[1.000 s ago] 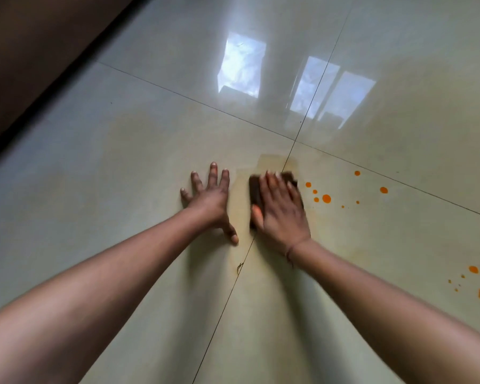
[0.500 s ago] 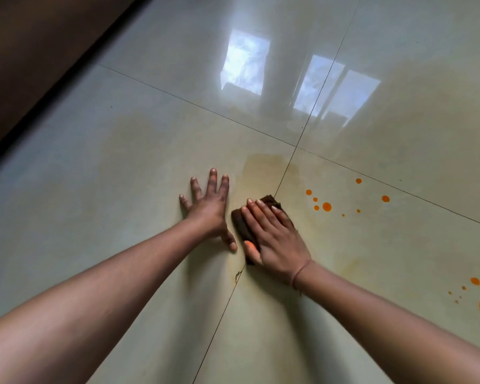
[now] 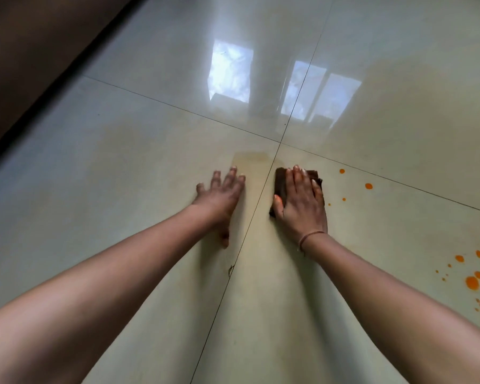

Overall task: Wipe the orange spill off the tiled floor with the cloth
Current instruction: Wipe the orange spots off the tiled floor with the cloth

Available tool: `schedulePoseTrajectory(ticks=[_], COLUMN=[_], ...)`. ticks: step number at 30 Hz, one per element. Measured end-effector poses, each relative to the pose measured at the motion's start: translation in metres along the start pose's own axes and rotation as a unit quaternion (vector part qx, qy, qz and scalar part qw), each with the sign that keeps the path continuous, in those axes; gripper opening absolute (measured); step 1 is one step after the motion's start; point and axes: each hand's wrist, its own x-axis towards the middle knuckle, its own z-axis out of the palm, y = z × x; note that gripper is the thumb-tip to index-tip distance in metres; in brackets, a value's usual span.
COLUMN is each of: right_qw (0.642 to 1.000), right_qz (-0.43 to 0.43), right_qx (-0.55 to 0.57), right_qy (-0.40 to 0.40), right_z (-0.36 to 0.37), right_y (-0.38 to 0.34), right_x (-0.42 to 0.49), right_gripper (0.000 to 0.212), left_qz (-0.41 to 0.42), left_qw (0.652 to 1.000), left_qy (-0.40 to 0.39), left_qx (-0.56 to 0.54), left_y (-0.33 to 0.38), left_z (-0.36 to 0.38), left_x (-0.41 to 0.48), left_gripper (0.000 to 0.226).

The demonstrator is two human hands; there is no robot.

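Your right hand (image 3: 301, 206), fingers flat, presses the cloth (image 3: 281, 181) onto the tiled floor (image 3: 122, 176). It has swept back right of the grout line (image 3: 261, 189) to reach the orange drops (image 3: 368, 186). Your left hand (image 3: 222, 194) rests spread beside it. Drops remain, so wiping is unfinished.

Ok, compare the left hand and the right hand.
The left hand rests bare on the tiled floor; the right hand presses flat on the dark cloth. The left hand's fingers are spread, the right hand's lie close together. The right hand sits nearer the orange drops than the left hand. Both lie palm down, fingers straight.
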Motion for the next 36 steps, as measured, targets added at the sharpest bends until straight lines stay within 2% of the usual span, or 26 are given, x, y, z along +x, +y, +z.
schedulePoseTrajectory(ticks=[2,4,6,9,11,14,16,18,22,24,26,28,31,33,36], right_qw=[0.999,0.997,0.995,0.999,1.0,1.0,0.998,0.999,0.998,0.999,1.0,0.998,0.999,0.997,0.999], right_qz=[-0.026,-0.082,-0.101,-0.023,0.017,-0.022,-0.056,-0.04,0.06,0.041,-0.021,-0.053,0.035,0.079,0.03], right_qx=[0.006,0.004,0.002,-0.022,-0.014,-0.002,-0.003,-0.004,-0.008,0.001,-0.011,-0.012,-0.017,-0.005,0.013], right_qy=[0.018,0.003,-0.016,0.002,0.001,0.022,-0.005,-0.022,0.0,0.023,-0.001,-0.017,0.004,0.007,0.004], right_z=[0.006,0.01,0.011,-0.002,-0.001,0.005,0.007,0.003,-0.005,0.001,0.006,0.007,-0.005,-0.004,0.004], right_y=[0.005,0.015,0.028,0.022,0.02,0.028,0.039,0.046,0.036,0.034,0.039,0.054,0.058,0.054,0.052], right_x=[-0.039,-0.095,-0.092,-0.014,0.006,-0.063,-0.1,-0.076,0.001,-0.035,-0.096,-0.099,-0.032,-0.023,-0.097], right_gripper=[0.073,0.071,0.072,0.078,0.078,0.073,0.072,0.074,0.079,0.075,0.072,0.072,0.075,0.075,0.072], left_qz=[0.033,0.033,0.024,-0.007,-0.028,-0.031,-0.035,-0.034,-0.038,-0.032,-0.029,-0.033,-0.031,-0.031,-0.025], left_qw=[0.999,0.998,0.998,0.996,0.995,0.995,0.994,0.994,0.993,0.993,0.993,0.994,0.995,0.996,0.998], left_qy=[-0.024,-0.046,-0.062,-0.058,-0.053,-0.055,-0.052,-0.055,-0.046,-0.043,-0.043,-0.042,-0.043,-0.037,-0.024], left_qx=[0.022,0.016,-0.02,-0.071,-0.075,-0.075,-0.085,-0.091,-0.105,-0.105,-0.105,-0.098,-0.081,-0.075,-0.047], left_y=[0.005,0.008,0.015,0.029,0.037,0.041,0.04,0.043,0.04,0.04,0.041,0.042,0.045,0.043,0.045], left_z=[-0.003,-0.008,-0.011,-0.006,0.001,0.004,0.001,0.0,0.007,0.007,0.004,-0.001,-0.002,0.001,0.0], left_x=[0.006,0.009,0.01,0.017,0.024,0.026,0.023,0.023,0.028,0.027,0.024,0.022,0.022,0.025,0.021], left_gripper=[0.159,0.158,0.156,0.158,0.162,0.164,0.164,0.163,0.163,0.165,0.166,0.165,0.163,0.163,0.161])
